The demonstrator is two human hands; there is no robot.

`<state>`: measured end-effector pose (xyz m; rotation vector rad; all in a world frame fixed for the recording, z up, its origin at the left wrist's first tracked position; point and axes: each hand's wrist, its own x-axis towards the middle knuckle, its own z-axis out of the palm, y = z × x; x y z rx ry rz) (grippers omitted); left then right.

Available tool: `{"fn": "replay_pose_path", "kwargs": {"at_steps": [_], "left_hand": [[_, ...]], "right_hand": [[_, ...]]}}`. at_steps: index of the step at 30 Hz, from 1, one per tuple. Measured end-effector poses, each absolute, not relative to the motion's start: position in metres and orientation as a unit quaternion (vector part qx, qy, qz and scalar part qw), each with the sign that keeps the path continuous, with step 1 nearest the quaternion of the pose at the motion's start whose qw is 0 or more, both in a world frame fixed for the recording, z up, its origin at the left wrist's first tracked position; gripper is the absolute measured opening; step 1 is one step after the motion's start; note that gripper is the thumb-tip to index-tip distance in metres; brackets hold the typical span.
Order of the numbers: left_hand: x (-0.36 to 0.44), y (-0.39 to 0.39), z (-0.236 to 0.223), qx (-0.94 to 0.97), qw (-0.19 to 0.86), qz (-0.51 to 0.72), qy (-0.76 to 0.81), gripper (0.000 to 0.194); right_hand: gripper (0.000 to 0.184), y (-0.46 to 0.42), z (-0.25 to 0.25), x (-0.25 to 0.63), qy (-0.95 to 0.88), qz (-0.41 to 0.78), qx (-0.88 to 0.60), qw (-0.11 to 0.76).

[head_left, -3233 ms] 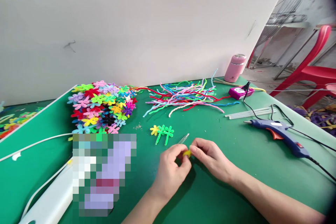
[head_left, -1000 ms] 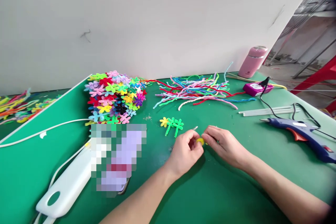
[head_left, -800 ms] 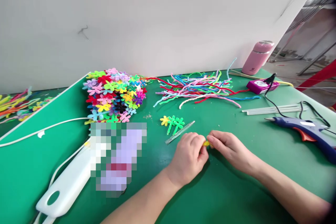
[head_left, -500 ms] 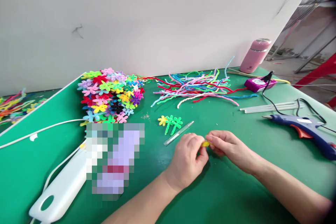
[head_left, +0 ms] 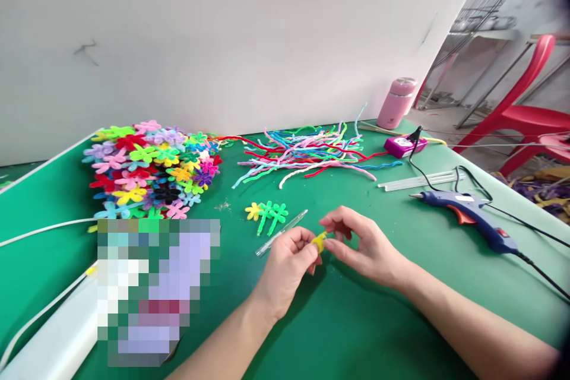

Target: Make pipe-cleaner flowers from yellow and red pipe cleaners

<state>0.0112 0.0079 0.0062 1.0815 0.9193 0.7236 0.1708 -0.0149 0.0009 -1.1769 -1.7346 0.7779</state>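
Left hand pinches a small yellow fuzzy piece above the green table. Right hand, thumb and fingers parted, sits at its exposed end; contact unclear from here. Judged light, soft, bendable; best pinched gently by the edge.

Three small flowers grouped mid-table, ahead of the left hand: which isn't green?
The leftmost flower: it's yellow, while the middle flower and rightmost flower are both green, with straight stems.
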Motion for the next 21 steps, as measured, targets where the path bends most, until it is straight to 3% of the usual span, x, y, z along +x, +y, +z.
{"fn": "replay_pose_path", "kwargs": {"at_steps": [3,9,12,18,21], "left_hand": [[0.011,0.007,0.006,0.495,0.707,0.304,0.405,0.007],[0.011,0.005,0.006,0.565,0.661,0.288,0.402,0.009],[0.012,0.001,0.007,0.657,0.560,0.300,0.407,0.009],[0.010,-0.004,-0.002,0.826,0.235,0.375,0.350,0.011],[0.010,-0.002,-0.001,0.819,0.243,0.379,0.357,0.011]], "right_hand": [[0.005,-0.015,0.001,0.171,-0.727,0.278,-0.469,0.417],[0.019,-0.015,0.007,0.169,-0.723,0.267,-0.511,0.381],[0.023,-0.015,0.009,0.167,-0.697,0.298,-0.538,0.370],[0.029,-0.012,0.006,0.167,-0.606,0.487,-0.508,0.370],[0.031,-0.011,0.004,0.167,-0.591,0.515,-0.489,0.382]]}}
